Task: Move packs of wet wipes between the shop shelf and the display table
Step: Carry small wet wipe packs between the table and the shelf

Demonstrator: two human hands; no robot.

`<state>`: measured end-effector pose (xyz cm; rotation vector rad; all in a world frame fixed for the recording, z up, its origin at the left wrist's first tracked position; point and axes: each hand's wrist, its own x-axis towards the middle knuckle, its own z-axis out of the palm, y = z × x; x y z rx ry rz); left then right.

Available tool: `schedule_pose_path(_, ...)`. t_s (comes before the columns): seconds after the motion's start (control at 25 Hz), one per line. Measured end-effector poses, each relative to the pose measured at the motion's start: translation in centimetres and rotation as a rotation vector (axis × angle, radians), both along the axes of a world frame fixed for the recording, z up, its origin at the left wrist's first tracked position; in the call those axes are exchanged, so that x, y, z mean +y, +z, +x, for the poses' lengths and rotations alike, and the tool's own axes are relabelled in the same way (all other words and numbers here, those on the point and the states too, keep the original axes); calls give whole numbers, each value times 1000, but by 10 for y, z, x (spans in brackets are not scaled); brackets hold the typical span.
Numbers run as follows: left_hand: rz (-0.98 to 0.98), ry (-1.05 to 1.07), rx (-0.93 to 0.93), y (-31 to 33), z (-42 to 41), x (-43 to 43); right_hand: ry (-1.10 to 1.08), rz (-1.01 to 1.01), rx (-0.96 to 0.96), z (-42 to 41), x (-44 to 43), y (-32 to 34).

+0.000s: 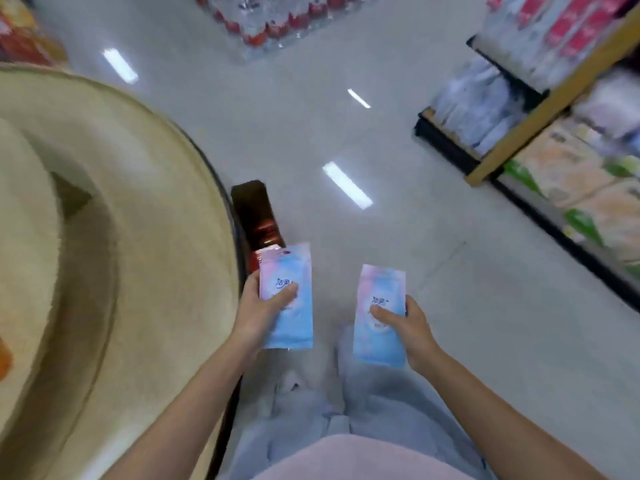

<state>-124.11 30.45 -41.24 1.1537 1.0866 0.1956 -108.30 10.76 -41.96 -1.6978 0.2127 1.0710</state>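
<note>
Both packs [286, 296] lengthwise, pointing forward

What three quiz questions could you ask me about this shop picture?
1. True or false: the left hand holds nothing.
2. Which side of the person is the shop shelf on? A) right B) left C) it is not in view
3. Fill in: the hands hold ___ packs of wet wipes altogether.
Key: 1 false, it grips a pack. 2 A. 3 two; the right hand grips the other pack.
</note>
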Motion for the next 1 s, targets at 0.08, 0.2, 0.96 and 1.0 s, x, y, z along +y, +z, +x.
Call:
schedule_pose_path(0.08,37,-164,-12,7,70,-18,-183,-3,-11,28,-47,-2)
schedule_pose_path(0.2,50,-316,-18,16,171,-55,-401,15,-26,76,-106,-3)
schedule_pose_path(0.96,58,-881,-107,26,643,-298,-1049,-20,-289,448,-325,52)
schedule_pose_path(1.0,59,-916,-121,32,672,-310,-1066,-34,-289,467,-333,58)
